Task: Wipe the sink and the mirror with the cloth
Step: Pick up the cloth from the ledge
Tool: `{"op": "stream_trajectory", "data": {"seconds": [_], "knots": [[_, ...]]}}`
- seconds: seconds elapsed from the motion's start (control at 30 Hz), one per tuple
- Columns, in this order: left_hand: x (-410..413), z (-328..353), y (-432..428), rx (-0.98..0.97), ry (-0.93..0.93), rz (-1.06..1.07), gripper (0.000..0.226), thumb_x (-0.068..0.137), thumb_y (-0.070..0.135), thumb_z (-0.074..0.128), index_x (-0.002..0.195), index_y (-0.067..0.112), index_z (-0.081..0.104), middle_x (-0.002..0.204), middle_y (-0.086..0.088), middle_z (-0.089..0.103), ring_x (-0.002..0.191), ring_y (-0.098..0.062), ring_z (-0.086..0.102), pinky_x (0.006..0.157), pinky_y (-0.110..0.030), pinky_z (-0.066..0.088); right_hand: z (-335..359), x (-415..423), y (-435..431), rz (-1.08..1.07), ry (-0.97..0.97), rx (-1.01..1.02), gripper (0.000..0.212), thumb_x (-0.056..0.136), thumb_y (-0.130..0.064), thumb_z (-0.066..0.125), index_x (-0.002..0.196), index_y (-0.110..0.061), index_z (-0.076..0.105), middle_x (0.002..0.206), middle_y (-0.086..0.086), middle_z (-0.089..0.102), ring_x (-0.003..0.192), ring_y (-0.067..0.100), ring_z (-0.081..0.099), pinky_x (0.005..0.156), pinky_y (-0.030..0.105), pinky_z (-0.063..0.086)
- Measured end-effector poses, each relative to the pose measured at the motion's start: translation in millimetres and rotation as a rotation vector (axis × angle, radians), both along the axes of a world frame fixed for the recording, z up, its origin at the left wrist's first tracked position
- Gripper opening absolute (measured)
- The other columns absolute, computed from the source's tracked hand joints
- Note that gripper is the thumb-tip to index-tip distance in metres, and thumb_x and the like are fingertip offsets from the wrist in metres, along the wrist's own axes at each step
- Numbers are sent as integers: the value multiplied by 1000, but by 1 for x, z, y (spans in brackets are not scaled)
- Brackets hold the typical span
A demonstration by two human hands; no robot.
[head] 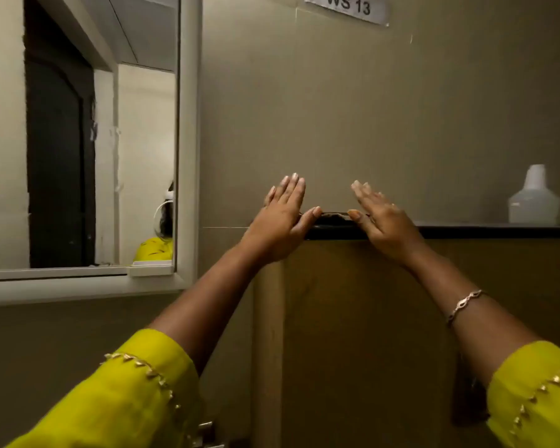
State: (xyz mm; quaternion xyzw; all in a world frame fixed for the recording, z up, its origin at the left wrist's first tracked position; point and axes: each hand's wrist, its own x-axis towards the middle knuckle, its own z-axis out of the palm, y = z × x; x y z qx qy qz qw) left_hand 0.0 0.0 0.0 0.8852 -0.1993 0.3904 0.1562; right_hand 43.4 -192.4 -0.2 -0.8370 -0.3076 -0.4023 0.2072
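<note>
Basically pre-wipe: left hand (283,218) and right hand (383,218) both flat-open at frame centre, thumbs on a dark item (333,218) on the ledge (498,231), gripping nothing. Mirror (104,140) upper left; sink, cloth unseen. Next: find the cloth.

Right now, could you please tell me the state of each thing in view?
left hand: open, fingers flat, thumb at the dark ledge, holding nothing
right hand: open, flat, empty
mirror: wall-mounted, untouched
plastic bottle: upright on the ledge
WS 13 label: stuck on wall
</note>
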Motion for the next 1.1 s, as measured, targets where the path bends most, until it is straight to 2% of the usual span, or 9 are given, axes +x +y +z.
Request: {"op": "stream_trajectory", "data": {"seconds": [0.1,0.17,0.33,0.5,0.6,0.67,0.8,0.97,1.1], "knots": [[-3,16,-1,-33,252,-80,51,97,30,40,143,10,30,152,-8,28,140,-17,23,113,-28,17,12,4,-10,82,259,-15,47,95,-26,48,139,-13,40,145,4,40,134,15,35,105,25,27],[-4,22,0,-84,358,-142,40,96,26,45,132,9,48,136,-10,52,122,-20,49,103,-31,37,19,4,-12,150,402,-3,44,92,-28,53,133,-14,48,136,0,51,124,12,45,99,24,33],[0,23,-1,-175,353,-176,30,95,19,47,120,7,58,116,-13,63,103,-24,60,91,-35,48,31,9,-12,227,516,22,20,88,-25,60,106,-21,67,103,0,68,100,16,60,92,34,43],[2,24,-3,-165,279,-141,28,95,19,48,115,5,62,108,-14,65,98,-27,61,87,-38,49,28,17,-3,158,388,11,5,88,-24,59,84,-24,62,87,-1,61,87,18,55,75,31,40],[4,23,-5,-168,187,-93,25,95,18,49,110,5,64,104,-13,67,91,-24,61,76,-31,49,24,17,4,107,275,18,4,89,-22,59,87,-20,62,90,2,60,88,17,54,69,27,37],[6,22,-6,-177,119,-70,24,95,17,48,106,5,66,100,-15,68,88,-25,62,75,-35,50,22,15,8,92,181,43,8,88,-21,59,90,-15,65,88,6,63,84,21,57,62,26,38],[1,16,4,-266,-87,-70,22,94,16,49,95,2,66,76,-6,59,62,-17,51,59,-32,44,27,7,21,145,30,136,12,87,-17,61,90,-8,68,85,14,68,82,28,62,68,33,45],[-27,9,37,-308,-314,-79,27,91,19,48,87,-1,65,67,-4,55,54,-11,45,52,-28,36,38,-14,56,247,-53,124,12,87,-18,61,91,-9,68,82,6,64,77,17,58,61,24,40],[-57,-2,75,-319,-419,-21,34,89,24,43,86,-2,65,69,-17,62,62,-30,56,56,-39,45,38,-39,95,345,-78,101,12,88,-21,60,90,-11,67,81,-1,61,78,14,55,62,22,39]]}}
